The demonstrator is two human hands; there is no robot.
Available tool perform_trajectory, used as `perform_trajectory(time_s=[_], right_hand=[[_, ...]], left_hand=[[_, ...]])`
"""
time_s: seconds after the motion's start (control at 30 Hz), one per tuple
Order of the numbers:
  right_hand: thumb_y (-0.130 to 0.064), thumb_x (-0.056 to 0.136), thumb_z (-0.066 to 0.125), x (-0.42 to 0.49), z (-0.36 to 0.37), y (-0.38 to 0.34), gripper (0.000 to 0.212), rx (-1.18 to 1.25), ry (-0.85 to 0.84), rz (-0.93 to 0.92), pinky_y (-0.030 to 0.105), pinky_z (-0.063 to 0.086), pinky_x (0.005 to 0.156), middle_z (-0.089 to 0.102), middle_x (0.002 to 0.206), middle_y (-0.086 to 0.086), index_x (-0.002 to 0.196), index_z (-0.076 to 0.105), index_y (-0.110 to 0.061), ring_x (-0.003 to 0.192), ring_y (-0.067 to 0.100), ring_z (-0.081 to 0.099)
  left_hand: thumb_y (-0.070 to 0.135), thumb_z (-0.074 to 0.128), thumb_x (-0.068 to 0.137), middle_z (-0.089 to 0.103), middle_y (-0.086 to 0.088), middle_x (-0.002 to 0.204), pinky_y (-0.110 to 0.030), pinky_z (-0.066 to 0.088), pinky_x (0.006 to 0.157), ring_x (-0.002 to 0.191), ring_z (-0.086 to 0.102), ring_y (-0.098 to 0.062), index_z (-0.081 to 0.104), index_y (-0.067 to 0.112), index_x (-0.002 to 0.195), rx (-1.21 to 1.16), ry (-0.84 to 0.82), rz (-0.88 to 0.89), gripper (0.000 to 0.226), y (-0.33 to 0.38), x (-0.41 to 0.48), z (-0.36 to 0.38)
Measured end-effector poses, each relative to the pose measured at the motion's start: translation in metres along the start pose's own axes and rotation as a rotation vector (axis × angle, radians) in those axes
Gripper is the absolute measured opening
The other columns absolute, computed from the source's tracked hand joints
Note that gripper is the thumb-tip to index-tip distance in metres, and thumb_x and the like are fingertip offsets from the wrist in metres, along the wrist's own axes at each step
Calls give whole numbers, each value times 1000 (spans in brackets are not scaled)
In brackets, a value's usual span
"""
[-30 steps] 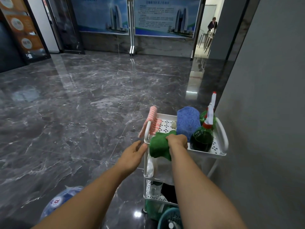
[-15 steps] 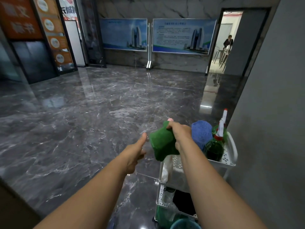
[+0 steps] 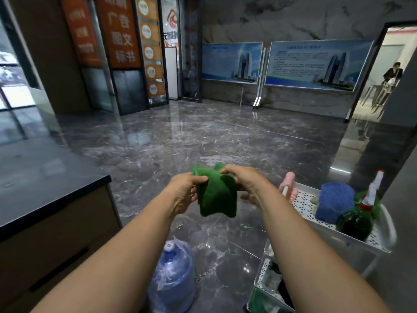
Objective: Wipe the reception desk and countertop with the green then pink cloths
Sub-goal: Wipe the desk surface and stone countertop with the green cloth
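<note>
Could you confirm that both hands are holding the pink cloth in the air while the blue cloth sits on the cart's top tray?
Not quite: in the head view the left hand and right hand hold the green cloth; the blue cloth does sit on the cart's top tray.

A glossy dark marble floor [image 3: 203,136] is spreading beyond the left hand [image 3: 184,193] and the right hand [image 3: 246,184], mirroring pale light, and a grey veined wall [image 3: 293,19] far ahead is carrying two blue poster boards [image 3: 232,62]. Left of the left hand a dark-topped reception desk [image 3: 45,177] is standing, with orange signs [image 3: 119,30] and glass doors [image 3: 128,91] rising behind it. Right of the right hand a plain grey wall [image 3: 408,195] is running close, a bright doorway [image 3: 383,64] opening beyond it.
</note>
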State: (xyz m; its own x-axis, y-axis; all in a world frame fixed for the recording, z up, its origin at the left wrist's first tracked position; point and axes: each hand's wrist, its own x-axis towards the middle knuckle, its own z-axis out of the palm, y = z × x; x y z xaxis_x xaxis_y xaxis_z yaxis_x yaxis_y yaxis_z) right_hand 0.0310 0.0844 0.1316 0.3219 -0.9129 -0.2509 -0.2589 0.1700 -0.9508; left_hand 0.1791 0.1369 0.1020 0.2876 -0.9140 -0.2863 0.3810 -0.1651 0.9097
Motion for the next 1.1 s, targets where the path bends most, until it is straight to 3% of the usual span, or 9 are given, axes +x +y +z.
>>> perform_trajectory(time_s=[0.07, 0.23, 0.33, 0.47, 0.57, 0.67, 0.73, 1.0, 1.1], right_hand=[[-32, 85, 69, -7, 21, -9, 13, -37, -82, -9, 26, 37, 69, 61, 77, -3, 83, 64, -19, 70, 10, 53], [-24, 86, 69, -12, 97, -26, 25, -73, -189, -63, 24, 36, 56, 69, 98, 7, 106, 68, -8, 70, 12, 57], [-15, 86, 67, -17, 150, -35, 10, -62, -279, -108, 23, 42, 62, 65, 85, 6, 94, 67, -10, 74, 16, 58], [-1, 85, 63, -31, 217, -43, 9, -52, -444, -167, 15, 41, 39, 59, 76, 5, 83, 61, -10, 64, 13, 55], [-4, 84, 65, -47, 265, -46, 16, -83, -566, -217, 22, 44, 49, 65, 87, 6, 99, 65, -10, 71, 15, 59], [-7, 83, 68, -65, 306, -49, 9, -124, -657, -258, 27, 45, 61, 60, 76, 2, 78, 64, -13, 71, 15, 55], [-10, 82, 71, -77, 330, -50, 19, -172, -703, -280, 29, 41, 65, 54, 69, 1, 66, 62, -17, 67, 15, 48], [-13, 85, 71, -140, 418, -39, 17, -325, -982, -369, 21, 38, 52, 58, 75, 7, 74, 58, -12, 58, 13, 48], [-8, 85, 71, -166, 447, -30, 14, -346, -1037, -392, 11, 35, 37, 56, 79, 10, 78, 60, -6, 56, 11, 46]], left_hand=[[-5, 55, 87, 67, -10, 92, -26, 49, 77, 84, 63, -19, 62, 8, 100, 78, -2, 74, 21, 8, -13, -27], [7, 67, 85, 69, -6, 105, -34, 44, 87, 98, 63, -22, 62, 15, 108, 195, 117, 227, 25, 26, -51, -104], [12, 67, 88, 68, -6, 104, -32, 43, 77, 92, 62, -20, 62, 10, 112, 361, 234, 342, 25, 38, -80, -151], [7, 65, 88, 67, -14, 100, -29, 52, 81, 94, 63, -24, 61, -5, 112, 366, 396, 423, 27, 48, -125, -213], [16, 67, 87, 68, -13, 94, -31, 54, 79, 89, 66, -22, 64, -3, 104, 335, 512, 434, 25, 49, -162, -248], [20, 68, 86, 70, 1, 76, -20, 49, 61, 69, 66, -9, 67, 9, 84, 271, 604, 433, 12, 49, -199, -277], [24, 72, 83, 70, 5, 71, -26, 45, 67, 71, 64, -13, 70, 18, 70, 255, 690, 431, 14, 47, -223, -296], [28, 69, 85, 66, 0, 77, -26, 35, 67, 74, 58, -12, 69, 10, 86, 295, 951, 382, 19, 26, -318, -355], [18, 68, 86, 67, 10, 63, -11, 43, 55, 64, 60, -3, 66, 11, 76, 282, 1038, 368, 13, 14, -349, -379]])
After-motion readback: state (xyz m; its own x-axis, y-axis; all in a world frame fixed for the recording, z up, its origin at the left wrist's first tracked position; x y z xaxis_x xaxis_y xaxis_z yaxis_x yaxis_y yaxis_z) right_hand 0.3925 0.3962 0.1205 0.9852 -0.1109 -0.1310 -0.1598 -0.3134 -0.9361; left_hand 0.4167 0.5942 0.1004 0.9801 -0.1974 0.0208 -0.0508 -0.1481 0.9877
